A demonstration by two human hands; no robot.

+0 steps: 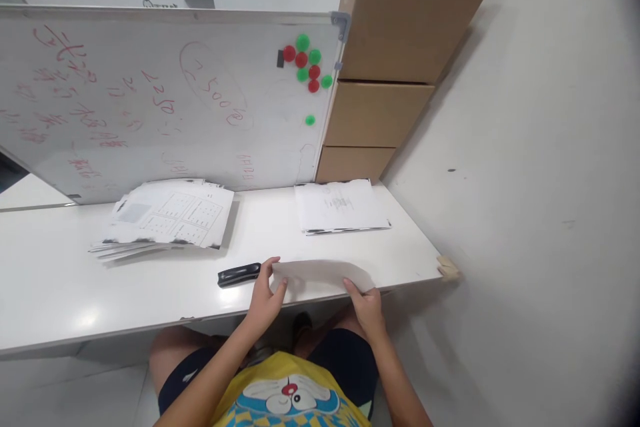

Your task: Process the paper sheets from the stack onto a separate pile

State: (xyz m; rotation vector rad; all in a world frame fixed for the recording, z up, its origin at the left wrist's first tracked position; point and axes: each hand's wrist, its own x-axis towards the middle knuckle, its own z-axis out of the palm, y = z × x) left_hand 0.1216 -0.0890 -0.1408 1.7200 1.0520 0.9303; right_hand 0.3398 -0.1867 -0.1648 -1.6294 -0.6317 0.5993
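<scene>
A white sheet of paper (320,274), perhaps more than one, is held upright near the table's front edge and bows slightly. My left hand (267,294) grips its left end between thumb and fingers. At the right end, my right hand (366,304) pinches it with the thumb on the near side. A black stapler (239,275) lies on the table just left of my left hand. Behind the sheet rests a small stack of printed papers (343,206). Farther left spreads a thicker, uneven pile of printed papers (170,214).
The white table (150,290) runs along a whiteboard (150,100) with red writing and round red and green magnets (301,59). Stacked cardboard boxes (395,27) stand at the back right. A wall (540,214) closes off the right side.
</scene>
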